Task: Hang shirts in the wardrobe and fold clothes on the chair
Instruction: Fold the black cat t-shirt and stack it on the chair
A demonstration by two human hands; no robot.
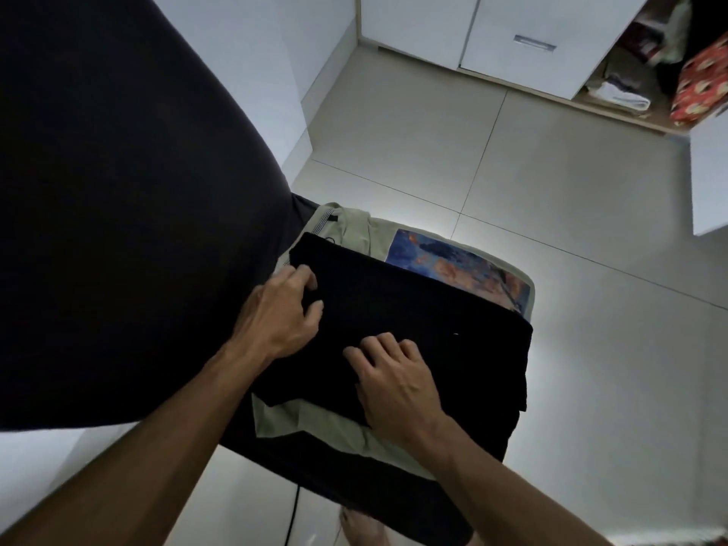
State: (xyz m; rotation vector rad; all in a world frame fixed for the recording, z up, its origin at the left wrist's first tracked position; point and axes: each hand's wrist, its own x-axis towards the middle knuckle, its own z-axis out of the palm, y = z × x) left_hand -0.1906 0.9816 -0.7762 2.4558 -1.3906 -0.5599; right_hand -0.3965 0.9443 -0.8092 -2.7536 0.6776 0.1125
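Black garment (413, 321) lying folded under both hands: left hand (281, 313) is curling fingers onto its left edge, right hand (396, 382) is pressing flat, fingers open, on top.

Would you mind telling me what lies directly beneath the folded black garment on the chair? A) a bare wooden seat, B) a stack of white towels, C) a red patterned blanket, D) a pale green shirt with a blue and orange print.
D: the pale green shirt shows under the edges of the black garment, with its blue and orange print beyond the far edge, while the left hand and right hand rest on the black cloth.
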